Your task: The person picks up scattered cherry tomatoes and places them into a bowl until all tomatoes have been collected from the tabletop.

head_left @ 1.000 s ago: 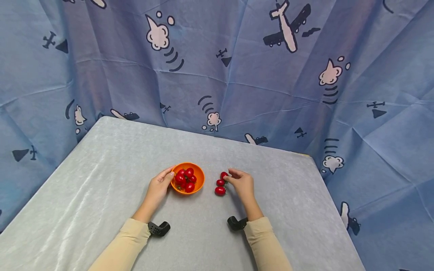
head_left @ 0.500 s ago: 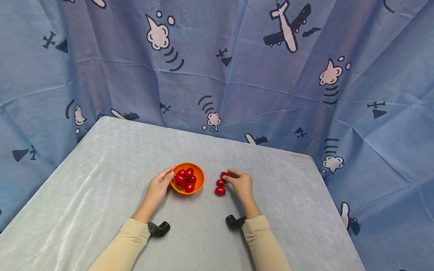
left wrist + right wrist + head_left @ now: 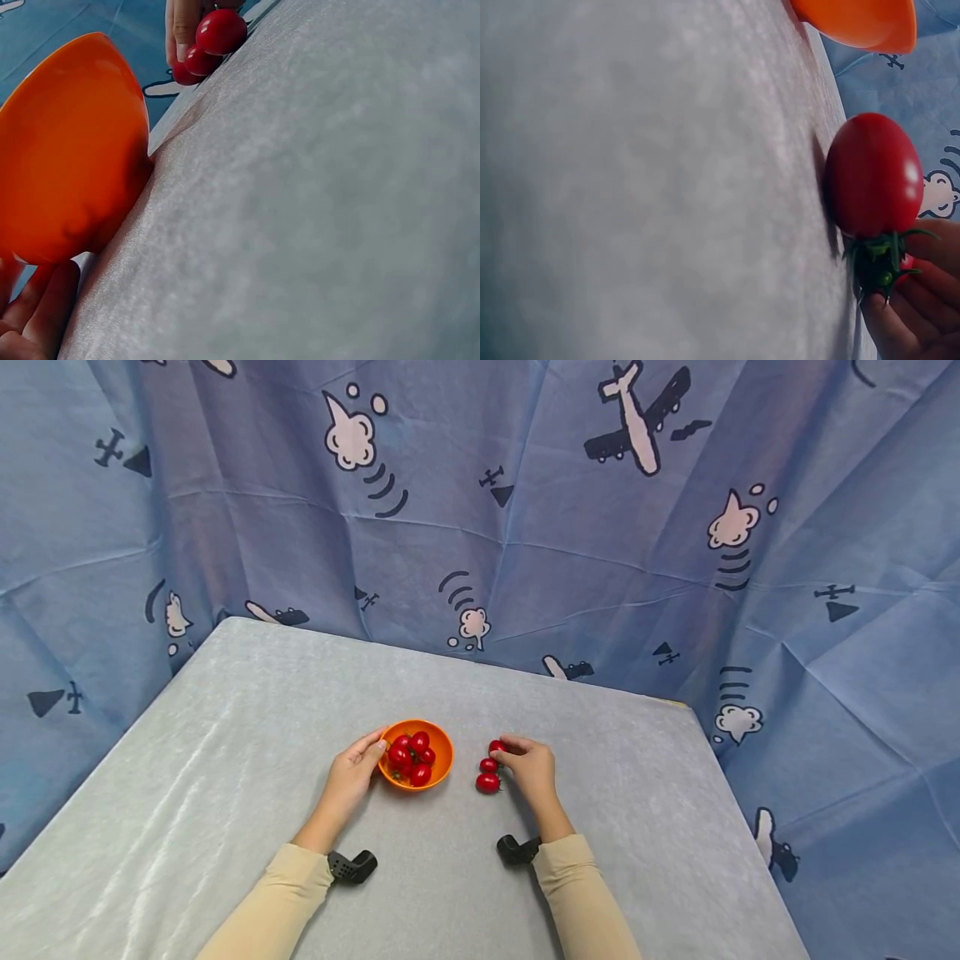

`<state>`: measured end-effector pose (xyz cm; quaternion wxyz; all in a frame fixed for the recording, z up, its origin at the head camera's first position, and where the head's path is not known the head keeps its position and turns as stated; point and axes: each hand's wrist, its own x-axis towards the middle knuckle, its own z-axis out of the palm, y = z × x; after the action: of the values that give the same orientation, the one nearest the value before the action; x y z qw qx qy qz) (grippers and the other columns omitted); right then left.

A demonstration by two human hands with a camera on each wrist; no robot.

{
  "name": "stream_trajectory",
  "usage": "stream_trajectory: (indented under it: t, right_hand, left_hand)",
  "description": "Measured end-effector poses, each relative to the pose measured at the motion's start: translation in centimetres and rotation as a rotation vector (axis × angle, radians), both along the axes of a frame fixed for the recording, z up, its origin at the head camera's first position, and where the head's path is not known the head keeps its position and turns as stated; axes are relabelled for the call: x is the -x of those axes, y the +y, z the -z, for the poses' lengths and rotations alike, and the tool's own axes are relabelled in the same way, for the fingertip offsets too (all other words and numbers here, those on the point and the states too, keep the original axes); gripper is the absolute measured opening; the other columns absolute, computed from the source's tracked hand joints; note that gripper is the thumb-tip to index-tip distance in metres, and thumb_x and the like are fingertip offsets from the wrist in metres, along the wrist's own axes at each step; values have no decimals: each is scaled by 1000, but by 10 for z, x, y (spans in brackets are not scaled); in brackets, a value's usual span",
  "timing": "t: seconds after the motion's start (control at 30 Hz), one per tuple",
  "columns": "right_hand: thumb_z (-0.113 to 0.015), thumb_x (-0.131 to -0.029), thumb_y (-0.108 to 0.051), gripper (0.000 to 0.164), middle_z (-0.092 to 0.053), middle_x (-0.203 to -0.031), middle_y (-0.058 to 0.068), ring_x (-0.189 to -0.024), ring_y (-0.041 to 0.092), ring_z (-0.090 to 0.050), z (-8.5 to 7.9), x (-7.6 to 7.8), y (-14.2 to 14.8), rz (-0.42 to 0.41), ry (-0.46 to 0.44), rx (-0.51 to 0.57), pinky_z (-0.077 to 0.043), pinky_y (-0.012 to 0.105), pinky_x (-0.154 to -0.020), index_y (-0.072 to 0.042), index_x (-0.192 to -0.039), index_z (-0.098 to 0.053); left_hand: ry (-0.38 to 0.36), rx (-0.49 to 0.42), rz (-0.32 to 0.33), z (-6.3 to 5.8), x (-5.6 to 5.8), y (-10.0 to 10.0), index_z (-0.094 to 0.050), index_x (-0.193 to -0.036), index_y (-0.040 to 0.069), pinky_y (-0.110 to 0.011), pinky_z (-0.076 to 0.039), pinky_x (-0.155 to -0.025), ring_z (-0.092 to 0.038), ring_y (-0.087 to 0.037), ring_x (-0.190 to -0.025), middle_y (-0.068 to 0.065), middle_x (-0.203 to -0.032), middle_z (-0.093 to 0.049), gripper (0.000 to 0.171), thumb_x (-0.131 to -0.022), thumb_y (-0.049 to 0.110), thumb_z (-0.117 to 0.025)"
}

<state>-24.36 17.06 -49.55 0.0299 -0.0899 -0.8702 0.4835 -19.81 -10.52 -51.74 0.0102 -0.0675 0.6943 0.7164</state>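
Observation:
My left hand (image 3: pixel 351 774) grips the left side of an orange bowl (image 3: pixel 446 762), its thumb over the rim. Several red cherry tomatoes (image 3: pixel 421 774) lie in the bowl. Right of it, three more stand in a short row on the table: a near tomato (image 3: pixel 487 783), a middle tomato (image 3: pixel 489 765) and a far tomato (image 3: pixel 496 747). My right hand (image 3: pixel 532 768) pinches the far one between thumb and finger, and partly covers it. Close up in the right wrist view is a tomato (image 3: pixel 874 176) with a green stem; the fingers (image 3: pixel 937 244) are behind it.
A pale grey cloth covers the table (image 3: pixel 262 710). Behind it hangs a blue curtain (image 3: pixel 420 552) printed with planes and clouds. Black wrist devices sit on the left wrist (image 3: pixel 352 867) and the right wrist (image 3: pixel 517 850).
My right hand and forearm have shifted slightly left, with the fingers staying at the far tomato. The left hand, the bowl and the tomatoes look unmoved.

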Motion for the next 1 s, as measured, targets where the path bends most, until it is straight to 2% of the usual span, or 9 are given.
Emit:
stream_trajectory:
  t: [0.4,0.7,1.0]
  right_hand:
    - [-82,-82,-13,35,-73,-115,18,-111,30,-65,-2,-2,1,27,0,4,-56,44,-95,-2,-114,-75]
    - [-82,-80,-14,35,-74,-114,17,-113,30,-65,-14,-5,-1,30,28,10,-54,44,-96,-4,-113,-76]
    - [-83,-80,-16,35,-73,-115,17,-111,29,-66,-26,-8,-4,25,22,21,-55,44,-95,-5,-113,-76]
  left_hand:
    - [-4,-11,-3,0,0,1,-55,-142,6,-3,-43,-93,-49,-19,-135,-11,-146,-55,43,-103,24,-54]
    - [-16,-19,-4,-1,0,1,-55,-142,7,-5,-45,-94,-51,-15,-133,-9,-146,-56,42,-103,24,-54]
    - [10,14,0,0,0,0,-54,-142,4,-18,-45,-105,-49,-22,-137,-13,-147,-54,43,-104,24,-53]
